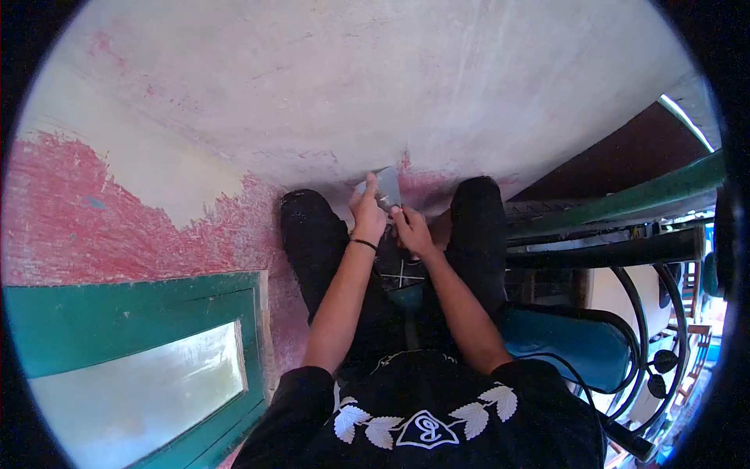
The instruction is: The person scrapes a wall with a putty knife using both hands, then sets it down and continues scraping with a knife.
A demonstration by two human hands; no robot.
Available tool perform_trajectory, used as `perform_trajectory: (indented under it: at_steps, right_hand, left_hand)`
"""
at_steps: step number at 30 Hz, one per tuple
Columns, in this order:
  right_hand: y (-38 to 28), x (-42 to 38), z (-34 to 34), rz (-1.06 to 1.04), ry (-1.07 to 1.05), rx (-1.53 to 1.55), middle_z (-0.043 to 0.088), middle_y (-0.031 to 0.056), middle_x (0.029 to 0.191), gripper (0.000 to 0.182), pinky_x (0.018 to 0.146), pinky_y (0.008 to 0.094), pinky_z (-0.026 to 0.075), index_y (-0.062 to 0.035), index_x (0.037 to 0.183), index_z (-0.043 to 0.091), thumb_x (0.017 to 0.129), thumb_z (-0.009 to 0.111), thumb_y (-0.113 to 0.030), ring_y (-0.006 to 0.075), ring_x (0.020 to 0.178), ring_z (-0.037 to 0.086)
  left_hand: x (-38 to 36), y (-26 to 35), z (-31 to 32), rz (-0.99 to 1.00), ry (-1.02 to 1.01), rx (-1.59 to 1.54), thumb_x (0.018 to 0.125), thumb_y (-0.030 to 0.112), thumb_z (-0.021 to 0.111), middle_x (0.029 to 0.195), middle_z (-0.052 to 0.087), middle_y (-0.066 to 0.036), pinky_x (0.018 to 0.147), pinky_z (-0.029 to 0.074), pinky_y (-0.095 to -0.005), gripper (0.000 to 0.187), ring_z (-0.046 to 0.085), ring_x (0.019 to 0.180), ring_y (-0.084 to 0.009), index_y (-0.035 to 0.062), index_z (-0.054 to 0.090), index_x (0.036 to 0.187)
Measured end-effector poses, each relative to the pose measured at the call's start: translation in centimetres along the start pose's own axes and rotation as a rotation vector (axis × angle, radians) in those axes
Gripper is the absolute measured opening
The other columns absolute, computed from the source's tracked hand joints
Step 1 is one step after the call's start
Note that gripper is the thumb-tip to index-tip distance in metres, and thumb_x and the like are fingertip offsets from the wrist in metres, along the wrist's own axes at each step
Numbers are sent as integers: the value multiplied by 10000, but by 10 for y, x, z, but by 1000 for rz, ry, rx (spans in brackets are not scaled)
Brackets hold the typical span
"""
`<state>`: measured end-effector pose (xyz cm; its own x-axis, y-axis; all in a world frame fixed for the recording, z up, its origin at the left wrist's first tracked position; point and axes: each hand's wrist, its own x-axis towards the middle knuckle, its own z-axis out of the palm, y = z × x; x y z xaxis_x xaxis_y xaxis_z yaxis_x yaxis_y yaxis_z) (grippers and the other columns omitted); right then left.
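Note:
A putty knife with a wide grey metal blade (388,184) is between my hands, close to the lower part of the wall. My left hand (369,215), with a dark band at the wrist, is closed at the blade's left side, one finger stretched up along it. Just below the blade, my right hand (414,234) closes around the handle end, which its fingers mostly hide. Behind the blade, the wall (328,102) is coated pale over red, and a red patch (426,184) shows right beside the tool.
My bent knees in black trousers (480,227) flank the hands. A green-framed window (133,313) lies at lower left, below rough red wall (94,219). On the right stand a blue-padded chair (566,344) with black curved tubing and a green rail (625,195).

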<state>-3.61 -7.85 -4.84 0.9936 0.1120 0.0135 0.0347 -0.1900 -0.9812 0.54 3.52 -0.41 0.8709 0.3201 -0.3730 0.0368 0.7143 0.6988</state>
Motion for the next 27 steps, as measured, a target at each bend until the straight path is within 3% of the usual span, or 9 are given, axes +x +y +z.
perform_trajectory:
  at_steps: [1, 3, 6, 9, 12, 18, 21, 25, 27]
  right_hand:
    - [-1, -1, -1, -44, 22, -49, 626, 163, 687, 428, 539, 410, 461, 31, 856, 612, 992, 505, -361, 291, 554, 599]
    - [0, -2, -3, -27, 28, -172, 660, 238, 815, 375, 721, 483, 479, 18, 989, 637, 982, 508, -334, 437, 768, 647]
    - [9, 5, 2, 20, 42, -130, 660, 266, 813, 451, 701, 479, 481, 42, 910, 660, 972, 510, -379, 431, 768, 657]
    - [20, 15, 10, 233, 20, -199, 651, 287, 790, 535, 697, 489, 479, 62, 830, 669, 958, 510, -433, 421, 769, 665]
    - [27, 16, 14, 197, 52, -214, 587, 279, 623, 633, 618, 468, 465, 103, 780, 642, 967, 482, -480, 329, 609, 657]
    - [12, 14, 13, 212, 72, -179, 587, 262, 619, 669, 622, 467, 461, 103, 738, 628, 957, 483, -512, 297, 582, 629]
    - [4, 22, 11, 209, 48, -187, 587, 258, 619, 571, 568, 459, 441, 95, 789, 621, 962, 514, -438, 304, 582, 647]
    - [-21, 33, 5, 42, 89, -77, 533, 272, 578, 571, 516, 452, 412, 96, 710, 591, 960, 527, -413, 297, 534, 629]
    - [-6, 22, 7, 83, 68, -155, 547, 271, 589, 570, 525, 460, 421, 91, 699, 596, 960, 527, -410, 312, 542, 636]
  left_hand:
    - [0, -8, -4, 45, 6, -33, 881, 248, 730, 979, 658, -71, 716, 532, -362, 301, 642, 854, -199, 24, 612, 1046]
    - [-5, -20, -14, -83, -86, 139, 869, 229, 743, 982, 671, -85, 726, 538, -356, 295, 652, 857, -203, 23, 616, 1039]
    - [-1, -32, -23, -222, -137, 121, 868, 208, 742, 969, 678, -86, 752, 550, -343, 277, 660, 879, -207, 39, 602, 1037]
    - [6, -36, -26, -247, -140, 65, 866, 201, 743, 973, 687, -98, 746, 553, -338, 268, 669, 871, -212, 32, 613, 1029]
    - [10, -40, -31, -233, -136, 84, 867, 199, 740, 971, 690, -102, 733, 552, -334, 258, 672, 863, -210, 28, 625, 1023]
    - [10, -45, -32, -212, -109, 114, 870, 185, 736, 929, 686, -87, 684, 552, -310, 231, 675, 810, -203, 35, 626, 1007]
    - [2, -25, -9, -126, -142, 129, 876, 185, 729, 905, 681, -97, 659, 549, -320, 209, 666, 789, -207, 39, 618, 976]
    - [-6, 3, 18, -95, -170, 157, 877, 189, 728, 891, 680, -103, 637, 543, -325, 197, 660, 756, -208, 41, 616, 944]
    - [-8, -11, 4, -131, -127, 137, 867, 170, 735, 872, 681, -92, 620, 544, -321, 207, 669, 745, -201, 29, 626, 974]
